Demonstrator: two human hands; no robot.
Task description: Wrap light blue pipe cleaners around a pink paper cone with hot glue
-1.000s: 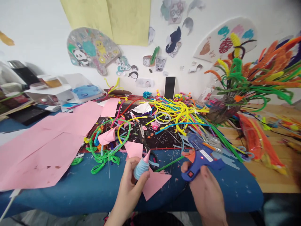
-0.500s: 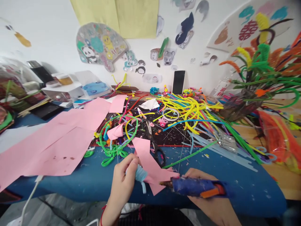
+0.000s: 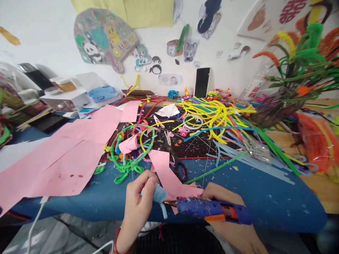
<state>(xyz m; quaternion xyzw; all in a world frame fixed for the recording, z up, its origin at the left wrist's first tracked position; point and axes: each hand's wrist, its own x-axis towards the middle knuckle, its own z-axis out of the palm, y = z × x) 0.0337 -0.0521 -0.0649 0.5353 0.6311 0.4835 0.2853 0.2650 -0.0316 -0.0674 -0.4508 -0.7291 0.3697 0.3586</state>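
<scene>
Between the thumb and curled fingers of my left hand [image 3: 140, 197] is a light blue coil of pipe cleaner [image 3: 159, 193], one loose end hanging down. My right hand [image 3: 225, 197] is wrapped round a blue and orange hot glue gun [image 3: 209, 209], which hides most of its fingers. The gun's nozzle points left and is close to the coil; whether they touch I cannot tell. Behind both hands lies a cut strip of pink paper [image 3: 165, 173]. Black-handled scissors [image 3: 177, 160] rest just beyond, on the strip's right side.
Pink sheets [image 3: 76, 155] spread over the left of the blue tabletop [image 3: 267, 201]. A green braided pipe-cleaner loop [image 3: 128, 171] sits left of centre. Yellow pipe cleaners [image 3: 219, 116] heap up at the back, before a phone [image 3: 202, 83] leaning on the wall. A white cable [image 3: 35, 222] hangs at the front left.
My right hand has brought the glue gun leftward, its nozzle now close to the blue coil. My left hand keeps its grip on the coil. The view has shifted slightly.
</scene>
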